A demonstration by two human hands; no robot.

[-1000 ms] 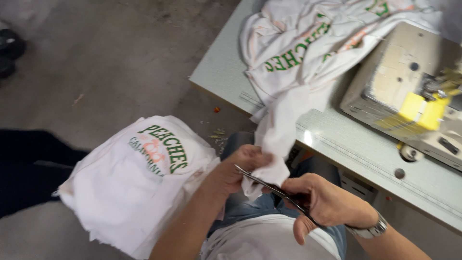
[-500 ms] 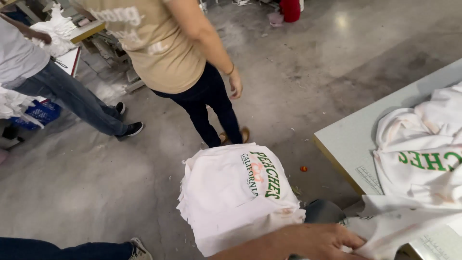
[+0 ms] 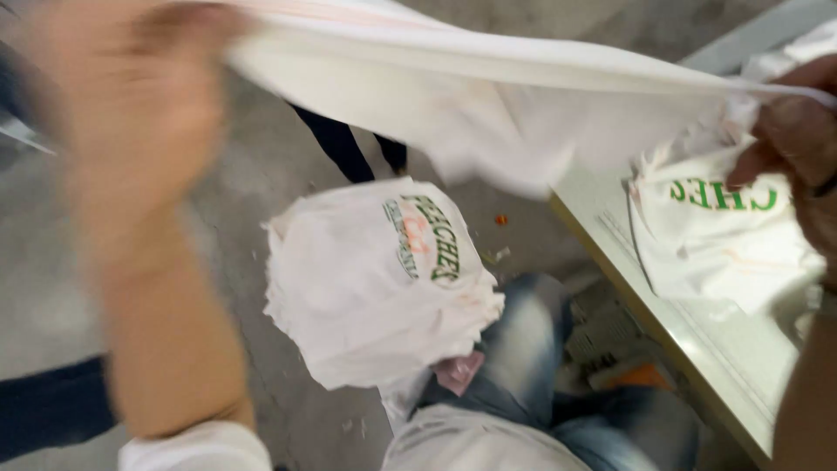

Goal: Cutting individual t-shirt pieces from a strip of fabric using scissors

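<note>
A white printed T-shirt (image 3: 488, 96) is stretched across the top of the view between both my hands. My left hand (image 3: 131, 113), blurred and raised close to the camera, grips its left end. My right hand (image 3: 798, 131) holds its right end at the right edge. Below the shirt, a stack of folded white T-shirts (image 3: 375, 279) with green lettering rests beside my left knee. Another white shirt with green lettering (image 3: 724, 235) lies on the pale table (image 3: 697, 349) under my right hand.
My legs in blue jeans (image 3: 540, 375) fill the lower middle. Another person's dark trouser legs (image 3: 357, 153) stand on the grey concrete floor (image 3: 253, 235) behind the stack. Small scraps lie on the floor near the table's corner.
The scissors seen a second ago are out of view. Both my hands have risen and now stretch a white shirt in front of the camera; the view has swung back toward the table.
</note>
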